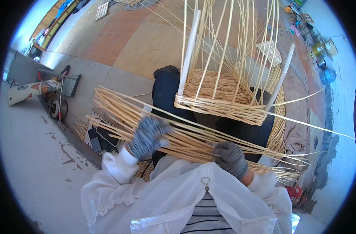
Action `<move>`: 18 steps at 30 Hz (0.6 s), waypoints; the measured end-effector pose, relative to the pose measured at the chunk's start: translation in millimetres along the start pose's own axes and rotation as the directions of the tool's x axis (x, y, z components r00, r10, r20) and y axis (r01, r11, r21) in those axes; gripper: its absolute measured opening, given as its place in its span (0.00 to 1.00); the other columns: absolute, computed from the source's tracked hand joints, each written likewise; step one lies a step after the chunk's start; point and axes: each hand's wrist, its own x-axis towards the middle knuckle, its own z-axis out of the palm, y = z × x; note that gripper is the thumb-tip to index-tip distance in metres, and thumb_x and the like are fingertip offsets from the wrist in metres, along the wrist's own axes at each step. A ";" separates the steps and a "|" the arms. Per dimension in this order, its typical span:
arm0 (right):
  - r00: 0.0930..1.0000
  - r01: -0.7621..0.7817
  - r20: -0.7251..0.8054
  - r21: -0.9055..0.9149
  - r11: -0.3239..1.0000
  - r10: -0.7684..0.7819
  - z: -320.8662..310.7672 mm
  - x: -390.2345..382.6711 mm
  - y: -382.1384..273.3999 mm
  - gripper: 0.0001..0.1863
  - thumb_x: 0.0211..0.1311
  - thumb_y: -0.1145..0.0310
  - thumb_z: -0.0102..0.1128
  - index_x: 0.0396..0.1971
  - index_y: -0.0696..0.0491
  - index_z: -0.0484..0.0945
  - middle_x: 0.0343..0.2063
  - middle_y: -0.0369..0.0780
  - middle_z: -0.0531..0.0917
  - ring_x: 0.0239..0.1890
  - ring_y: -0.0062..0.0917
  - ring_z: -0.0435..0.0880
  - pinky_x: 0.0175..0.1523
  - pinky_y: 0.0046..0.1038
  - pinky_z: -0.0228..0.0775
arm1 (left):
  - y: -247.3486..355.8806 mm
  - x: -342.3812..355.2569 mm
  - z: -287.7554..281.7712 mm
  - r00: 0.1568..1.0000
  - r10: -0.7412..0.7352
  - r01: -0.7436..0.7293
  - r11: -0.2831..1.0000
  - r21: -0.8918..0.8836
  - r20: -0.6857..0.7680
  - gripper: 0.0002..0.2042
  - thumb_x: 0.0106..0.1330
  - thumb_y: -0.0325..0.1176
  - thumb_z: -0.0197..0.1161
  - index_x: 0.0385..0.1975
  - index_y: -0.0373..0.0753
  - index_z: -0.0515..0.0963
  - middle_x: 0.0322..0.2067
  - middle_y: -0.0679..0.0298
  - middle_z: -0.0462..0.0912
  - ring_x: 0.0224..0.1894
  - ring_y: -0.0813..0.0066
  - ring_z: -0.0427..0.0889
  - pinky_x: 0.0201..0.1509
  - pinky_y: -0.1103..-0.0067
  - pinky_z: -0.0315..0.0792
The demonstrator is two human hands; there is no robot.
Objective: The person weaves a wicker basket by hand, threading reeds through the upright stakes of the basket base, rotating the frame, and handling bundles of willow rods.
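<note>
A long bundle of peeled wicker rods (189,147) lies across my lap, its thick ends to the left and its thin tips fanned out to the right. My left hand (148,136), in a grey knitted glove and slightly blurred, is closed on the rods left of the middle. Around the bundle further right, my gloved right hand (230,160) is wrapped with bent fingers. Beyond both hands, a half-woven wicker basket (221,87) rests on my knees. Tall upright stakes rise from it, with pale wooden posts (280,80) at its corners.
More rods (278,126) lie along the floor to the right, beside a brown cloth (297,130). At the left stands a metal cart (60,93) by the wall. A dark phone-like object (95,139) sits low left. A blue water bottle (327,76) is by the right wall.
</note>
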 end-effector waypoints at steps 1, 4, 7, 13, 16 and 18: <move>1.000 -0.012 -0.008 0.000 1.000 0.012 5.9 -10.4 16.0 0.15 0.37 0.71 0.67 0.32 0.50 0.80 0.24 0.41 0.79 0.27 0.37 0.79 0.30 0.35 0.73 | 2.4 -7.5 14.6 0.999 0.046 -0.045 0.999 -0.018 0.019 0.21 0.51 0.46 0.65 0.43 0.44 0.78 0.41 0.61 0.76 0.47 0.60 0.72 0.55 0.64 0.62; 0.912 -0.160 0.300 -0.365 0.917 0.279 25.7 -39.2 55.0 0.12 0.45 0.62 0.59 0.30 0.49 0.81 0.26 0.41 0.80 0.27 0.37 0.78 0.30 0.36 0.72 | -1.9 -40.8 52.2 0.962 -0.169 0.098 0.948 -0.304 -0.217 0.20 0.51 0.44 0.65 0.43 0.44 0.78 0.40 0.60 0.77 0.45 0.60 0.73 0.52 0.66 0.65; 0.953 -0.181 0.211 -0.178 0.967 0.218 34.5 -50.8 66.8 0.11 0.45 0.62 0.60 0.29 0.49 0.81 0.26 0.40 0.80 0.27 0.36 0.78 0.30 0.36 0.71 | -18.4 -67.3 65.0 0.959 -0.262 0.224 0.933 -0.282 -0.107 0.17 0.54 0.41 0.63 0.43 0.44 0.78 0.37 0.59 0.77 0.42 0.60 0.75 0.48 0.69 0.69; 0.935 -0.326 0.094 -0.161 0.932 0.343 -13.4 -30.2 16.0 0.10 0.44 0.61 0.64 0.26 0.50 0.79 0.29 0.41 0.79 0.32 0.35 0.80 0.35 0.34 0.72 | -17.3 -60.7 18.1 0.999 -0.027 0.012 0.936 0.353 0.037 0.13 0.56 0.37 0.61 0.41 0.46 0.80 0.33 0.66 0.79 0.39 0.70 0.77 0.41 0.75 0.73; 0.977 0.055 -0.178 -0.312 0.948 -0.115 -35.0 -12.0 -9.3 0.14 0.44 0.59 0.66 0.28 0.52 0.80 0.33 0.42 0.78 0.33 0.36 0.79 0.37 0.33 0.72 | 1.0 -18.3 -11.3 0.810 -0.527 0.322 0.766 -0.557 -0.257 0.10 0.56 0.35 0.61 0.39 0.47 0.81 0.32 0.67 0.81 0.36 0.72 0.78 0.39 0.77 0.74; 0.945 0.122 -0.288 -0.129 0.984 -0.155 -34.1 4.4 -14.6 0.17 0.47 0.57 0.66 0.30 0.56 0.80 0.38 0.44 0.77 0.34 0.37 0.79 0.39 0.32 0.72 | 17.6 16.6 -15.1 0.826 -0.521 0.196 0.623 -0.757 -0.215 0.09 0.56 0.34 0.61 0.37 0.48 0.81 0.31 0.68 0.82 0.33 0.73 0.80 0.38 0.78 0.75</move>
